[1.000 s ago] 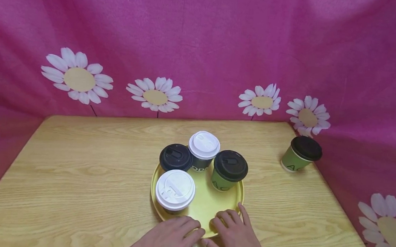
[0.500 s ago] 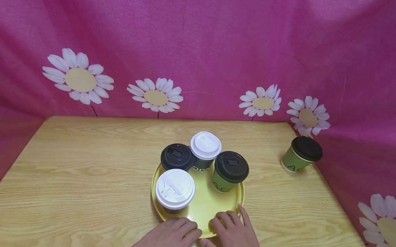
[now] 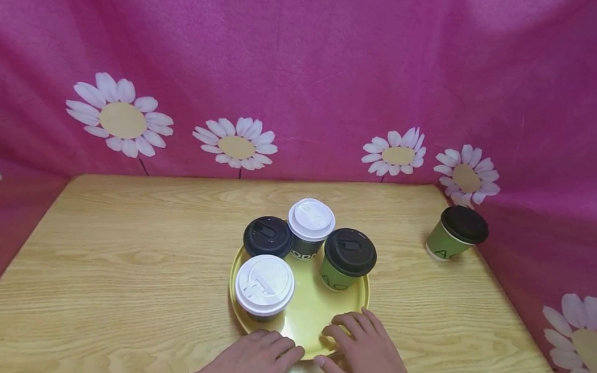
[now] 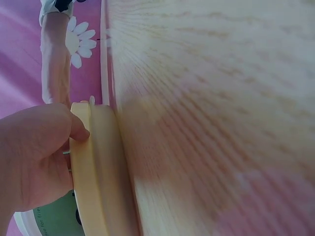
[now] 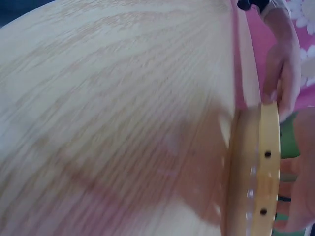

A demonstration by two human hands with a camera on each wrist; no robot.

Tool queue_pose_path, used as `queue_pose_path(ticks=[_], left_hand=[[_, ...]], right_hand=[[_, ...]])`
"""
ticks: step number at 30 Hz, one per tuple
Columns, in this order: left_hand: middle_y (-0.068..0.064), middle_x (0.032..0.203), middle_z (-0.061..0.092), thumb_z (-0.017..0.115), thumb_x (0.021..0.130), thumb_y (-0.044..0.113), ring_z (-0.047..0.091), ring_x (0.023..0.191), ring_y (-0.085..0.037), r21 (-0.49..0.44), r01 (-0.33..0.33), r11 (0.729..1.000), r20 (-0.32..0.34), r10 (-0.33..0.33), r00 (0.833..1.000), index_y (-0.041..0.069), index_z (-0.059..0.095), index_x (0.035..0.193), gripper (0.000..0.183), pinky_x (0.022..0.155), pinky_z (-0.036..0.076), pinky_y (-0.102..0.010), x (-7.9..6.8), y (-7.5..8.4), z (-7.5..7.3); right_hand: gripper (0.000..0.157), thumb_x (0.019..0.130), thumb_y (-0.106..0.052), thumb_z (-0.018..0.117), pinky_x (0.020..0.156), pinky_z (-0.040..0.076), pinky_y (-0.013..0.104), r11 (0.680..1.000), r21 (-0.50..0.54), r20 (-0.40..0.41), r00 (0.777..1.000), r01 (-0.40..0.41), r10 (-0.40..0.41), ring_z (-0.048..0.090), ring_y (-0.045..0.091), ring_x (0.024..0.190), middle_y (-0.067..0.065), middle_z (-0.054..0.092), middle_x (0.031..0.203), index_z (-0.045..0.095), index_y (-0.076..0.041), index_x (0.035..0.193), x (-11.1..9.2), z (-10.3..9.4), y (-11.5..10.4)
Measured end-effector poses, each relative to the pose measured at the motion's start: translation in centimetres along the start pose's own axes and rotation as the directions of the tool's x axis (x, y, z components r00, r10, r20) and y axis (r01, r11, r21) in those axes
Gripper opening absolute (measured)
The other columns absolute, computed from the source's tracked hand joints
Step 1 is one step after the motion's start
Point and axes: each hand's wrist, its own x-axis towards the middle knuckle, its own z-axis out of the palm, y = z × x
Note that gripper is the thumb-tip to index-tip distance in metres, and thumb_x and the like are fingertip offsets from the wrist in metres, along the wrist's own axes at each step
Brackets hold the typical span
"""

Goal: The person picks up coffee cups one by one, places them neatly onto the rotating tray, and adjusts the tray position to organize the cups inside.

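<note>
A round yellow tray (image 3: 316, 310) lies at the table's front in the head view. On its left side stand a white-lidded coffee cup (image 3: 265, 284) and a black-lidded cup (image 3: 268, 237). Behind is another white-lidded cup (image 3: 311, 220); a green cup (image 3: 339, 274) with a black lid stands at the right. My left hand (image 3: 254, 358) pinches the tray's near rim, thumb (image 4: 80, 129) outside and fingers inside. Over the front right rim, my right hand (image 3: 370, 356) has loosely bent fingers, its thumb off the tray. In the right wrist view, those fingers (image 5: 295, 196) show behind the rim.
A second green cup (image 3: 451, 238) with a black lid stands on the wooden table (image 3: 134, 268), near its right edge. Pink cloth (image 3: 305, 84) with daisies hangs behind the table and down both sides.
My right hand has shifted slightly right, and its thumb has drawn away from the tray's rim. My left hand keeps its hold. Tray and cups stay in place.
</note>
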Motion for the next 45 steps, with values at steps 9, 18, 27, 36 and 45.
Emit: queue_pose_path(ticks=[9, 18, 27, 36, 45], left_hand=[[0.006, 0.089, 0.051, 0.045, 0.087, 0.054, 0.05, 0.078, -0.01, 0.061, -0.007, 0.998, -0.087, 0.012, 0.996, 0.014, 0.053, 0.104, 0.045, 0.069, 0.043, -0.024, 0.0, 0.0, 0.4], [0.006, 0.09, 0.051, 0.036, 0.09, 0.056, 0.05, 0.079, -0.009, 0.049, -0.002, 0.999, -0.064, 0.005, 0.998, 0.015, 0.052, 0.105, 0.047, 0.068, 0.043, -0.025, 0.1, 0.0, 0.3], [0.006, 0.09, 0.051, 0.043, 0.089, 0.053, 0.05, 0.079, -0.01, 0.061, -0.007, 0.998, -0.065, 0.011, 0.998, 0.015, 0.052, 0.104, 0.041, 0.067, 0.042, -0.025, 0.0, -0.1, 0.4], [0.006, 0.092, 0.052, 0.047, 0.087, 0.053, 0.05, 0.079, -0.01, 0.063, -0.004, 0.998, -0.072, 0.008, 0.997, 0.015, 0.052, 0.106, 0.043, 0.067, 0.042, -0.025, -0.1, -0.1, 0.4], [0.006, 0.089, 0.051, 0.046, 0.088, 0.05, 0.05, 0.077, -0.009, 0.068, -0.011, 0.998, -0.057, 0.015, 0.998, 0.015, 0.052, 0.105, 0.04, 0.065, 0.042, -0.024, 0.1, -0.1, 0.3]], right_hand=[[0.026, 0.086, -0.028, 0.063, 0.091, 0.034, 0.036, 0.975, 0.188, -0.142, 0.979, -0.121, 0.149, 0.044, 0.017, 0.108, -0.003, 0.05, 0.115, 0.058, -0.016, 0.108, -0.1, -1.3, 3.6], [0.035, 0.09, -0.021, 0.058, 0.091, 0.036, 0.046, 0.857, 0.389, -0.106, 0.908, -0.338, 0.406, 0.043, 0.025, 0.113, 0.007, 0.05, 0.121, 0.05, -0.007, 0.121, -0.3, -1.6, 8.7], [0.053, 0.09, -0.024, 0.058, 0.089, 0.036, 0.048, 0.675, 0.557, -0.117, 0.759, -0.484, 0.641, 0.04, 0.036, 0.114, 0.02, 0.042, 0.126, 0.035, 0.002, 0.131, -1.1, -2.0, 14.6], [0.058, 0.082, -0.025, 0.068, 0.072, 0.039, 0.012, 0.445, 0.726, -0.157, 0.504, -0.524, 0.85, 0.044, 0.018, 0.102, 0.006, 0.041, 0.119, 0.035, -0.01, 0.127, -2.1, -1.3, 18.9], [0.081, 0.075, -0.024, 0.075, 0.066, 0.04, 0.01, 0.268, 0.804, -0.071, 0.361, -0.531, 0.93, 0.045, 0.007, 0.094, 0.0, 0.031, 0.124, 0.021, -0.018, 0.135, -1.6, -1.6, 21.1]])
